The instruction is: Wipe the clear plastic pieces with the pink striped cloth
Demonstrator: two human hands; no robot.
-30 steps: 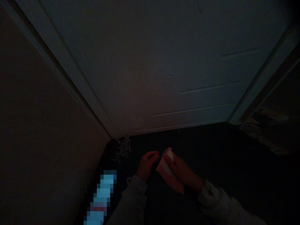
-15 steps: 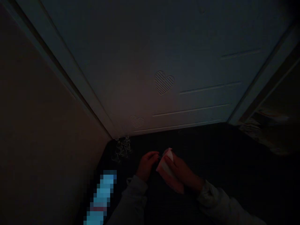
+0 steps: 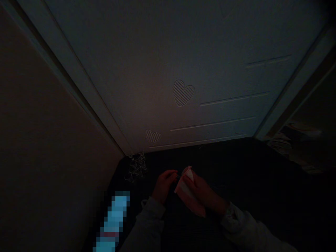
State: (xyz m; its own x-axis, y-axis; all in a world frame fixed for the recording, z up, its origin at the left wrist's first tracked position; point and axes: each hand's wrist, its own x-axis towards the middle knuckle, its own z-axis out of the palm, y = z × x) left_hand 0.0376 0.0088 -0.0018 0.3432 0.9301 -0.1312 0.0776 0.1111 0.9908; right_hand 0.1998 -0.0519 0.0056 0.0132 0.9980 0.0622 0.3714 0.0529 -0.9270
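The light is very dim. My right hand is closed around a pink and white cloth, whose lower end hangs down towards me. Just left of the cloth, my left hand is closed, with thumb and fingertips pinched together. A small, faintly shiny thing sits between these fingertips and the cloth, too dark to make out. Several small clear glasses stand in a cluster on the dark surface, to the left and beyond my left hand.
A pale panel with embossed hearts and lines rises behind the dark surface. A plain wall closes off the left side. A bright blurred-out strip lies at lower left. Indistinct items show at far right.
Both hands and the cloth stay almost where they were. The view shifts very slightly, and the light on the panel varies a little.
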